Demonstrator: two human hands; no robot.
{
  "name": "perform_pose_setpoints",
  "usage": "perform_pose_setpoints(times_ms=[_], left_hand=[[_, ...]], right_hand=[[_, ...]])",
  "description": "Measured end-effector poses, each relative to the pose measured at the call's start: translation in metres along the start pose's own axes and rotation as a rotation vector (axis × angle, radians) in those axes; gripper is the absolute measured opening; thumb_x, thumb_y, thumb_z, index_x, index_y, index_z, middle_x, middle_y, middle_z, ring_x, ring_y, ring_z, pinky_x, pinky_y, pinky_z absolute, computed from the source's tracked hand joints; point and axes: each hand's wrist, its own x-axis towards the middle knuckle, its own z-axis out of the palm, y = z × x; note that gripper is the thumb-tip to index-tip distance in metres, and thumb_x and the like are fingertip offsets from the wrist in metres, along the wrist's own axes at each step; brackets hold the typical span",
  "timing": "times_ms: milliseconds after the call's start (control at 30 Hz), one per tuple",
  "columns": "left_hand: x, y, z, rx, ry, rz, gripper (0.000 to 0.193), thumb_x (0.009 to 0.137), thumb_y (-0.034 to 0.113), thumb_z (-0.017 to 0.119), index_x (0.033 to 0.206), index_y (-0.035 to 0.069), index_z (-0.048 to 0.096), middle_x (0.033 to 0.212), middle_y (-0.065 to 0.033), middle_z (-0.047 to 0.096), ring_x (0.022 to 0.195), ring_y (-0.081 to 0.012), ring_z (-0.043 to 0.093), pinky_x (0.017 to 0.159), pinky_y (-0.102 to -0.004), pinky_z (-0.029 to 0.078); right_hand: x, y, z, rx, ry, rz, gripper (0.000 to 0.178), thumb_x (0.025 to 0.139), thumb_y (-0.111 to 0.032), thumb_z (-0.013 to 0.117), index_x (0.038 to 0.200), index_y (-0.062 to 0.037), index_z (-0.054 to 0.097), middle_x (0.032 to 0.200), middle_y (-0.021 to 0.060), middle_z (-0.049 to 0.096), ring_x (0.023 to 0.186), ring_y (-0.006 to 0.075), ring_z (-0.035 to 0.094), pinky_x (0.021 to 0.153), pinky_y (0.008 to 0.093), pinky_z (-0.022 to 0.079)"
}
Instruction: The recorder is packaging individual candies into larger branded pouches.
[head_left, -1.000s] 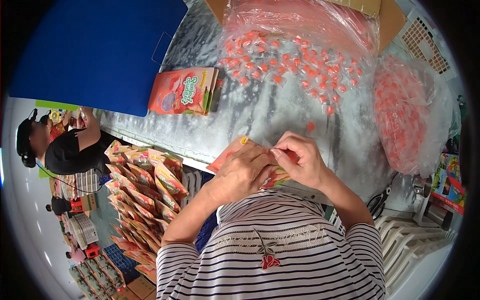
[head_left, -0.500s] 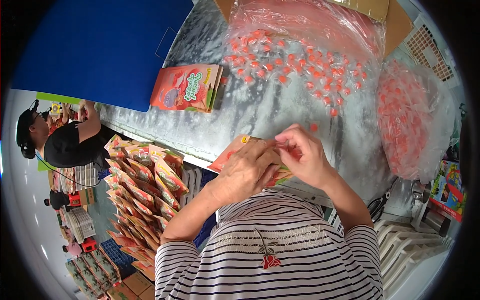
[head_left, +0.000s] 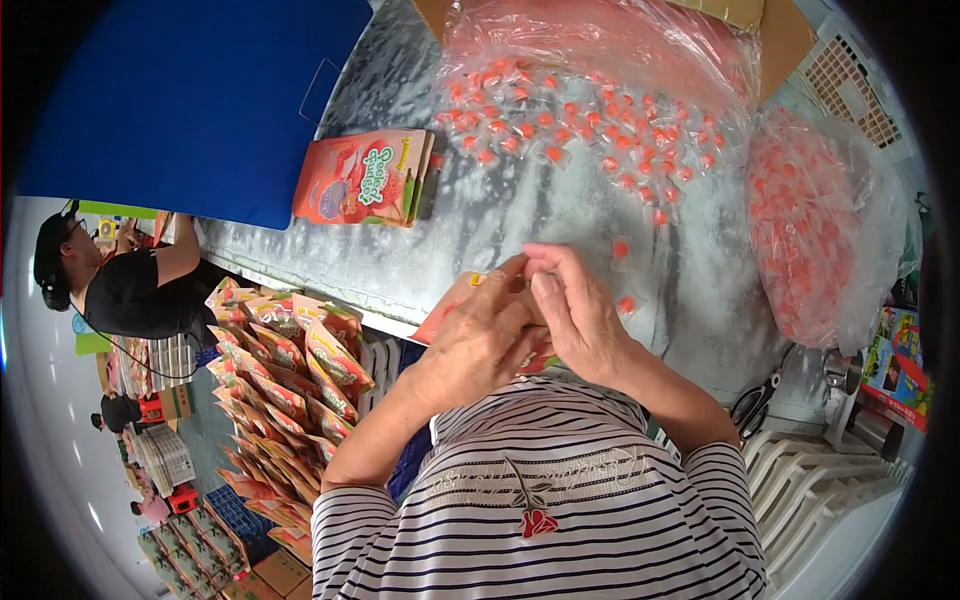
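Observation:
My left hand (head_left: pixel 478 338) is closed on a coral-coloured, flat printed pouch (head_left: pixel 448 312) held upright-edged against the front of the table, near my striped shirt. Most of that pouch is hidden behind my hands. My right hand (head_left: pixel 583 318) meets it at the upper edge, its fingers stretched toward my left fingertips and the thumb a little apart from them. Nothing shows between the right fingers. Just right of this hand lie two clear-wrapped red candies, a nearer candy (head_left: pixel 627 304) and a farther candy (head_left: pixel 620 248).
Many wrapped candies (head_left: pixel 610 130) spill from a clear bag (head_left: pixel 600 40) at the back. A full candy bag (head_left: pixel 805 240) stands right, scissors (head_left: pixel 752 405) below it. Stacked pouches (head_left: pixel 365 180) lie by a blue board (head_left: pixel 190 100). Filled pouches (head_left: pixel 285 370) stand left; a co-worker (head_left: pixel 140 285) is beyond.
My right hand has shifted left and unfolded from a pinch to outstretched fingers. The nearer candy, formerly covered by it, now shows. My left hand stays on the pouch.

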Motion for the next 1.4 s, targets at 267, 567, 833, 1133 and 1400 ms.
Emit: perform_pose_setpoints(times_ms=[267, 567, 833, 1133, 1400], left_hand=[[-0.005, -0.006, 0.003, -0.023, 0.061, -0.049, 0.017, 0.074, 0.005, 0.073, 0.09, 0.003, 0.067, 0.129, -0.0193, 0.053, 0.099, -0.0313, 0.059, 0.084, -0.0395, 0.048], [-0.012, -0.007, 0.0, 0.002, 0.095, -0.066, 0.016, 0.074, 0.005, 0.073, 0.088, 0.002, 0.066, 0.118, -0.0172, 0.06, 0.099, -0.0319, 0.058, 0.085, -0.0399, 0.046], [-0.013, -0.003, -0.007, 0.057, 0.073, -0.007, 0.017, 0.077, 0.007, 0.072, 0.088, -0.002, 0.062, 0.118, -0.0179, 0.058, 0.097, -0.0331, 0.06, 0.08, -0.0398, 0.05], [-0.02, -0.007, -0.001, 0.008, 0.143, -0.053, 0.016, 0.076, 0.006, 0.073, 0.083, -0.002, 0.061, 0.102, -0.0142, 0.057, 0.086, -0.0299, 0.057, 0.072, -0.0363, 0.049], [-0.017, -0.011, 0.009, 0.032, 0.076, 0.025, 0.021, 0.076, 0.006, 0.071, 0.09, -0.001, 0.057, 0.107, -0.0187, 0.056, 0.091, -0.0358, 0.056, 0.075, -0.0414, 0.048]], right_hand=[[0.008, 0.05, -0.052, 0.055, -0.118, 0.358, 0.039, 0.098, -0.024, 0.049, 0.128, 0.0007, 0.047, 0.125, 0.0129, 0.056, 0.122, 0.0234, 0.047, 0.106, 0.037, 0.034], [-0.043, 0.109, -0.056, -0.872, -0.122, -0.235, 0.051, 0.079, -0.016, 0.067, 0.125, -0.0001, 0.051, 0.122, 0.014, 0.053, 0.119, 0.0323, 0.046, 0.096, 0.0395, 0.042], [0.002, 0.106, -0.022, -0.336, 0.022, -0.109, 0.033, 0.083, -0.005, 0.067, 0.115, -0.0078, 0.059, 0.101, 0.0104, 0.054, 0.078, 0.0203, 0.061, 0.06, 0.0295, 0.05], [-0.003, 0.123, -0.006, -0.51, -0.102, -0.214, 0.018, 0.085, -0.004, 0.063, 0.102, -0.0083, 0.063, 0.086, 0.0035, 0.056, 0.068, 0.0131, 0.057, 0.055, 0.0282, 0.047], [0.019, -0.009, -0.003, 0.383, -0.091, 0.112, 0.016, 0.093, -0.015, 0.06, 0.097, 0.0006, 0.057, 0.076, 0.0002, 0.06, 0.069, 0.0043, 0.053, 0.06, 0.022, 0.044]])
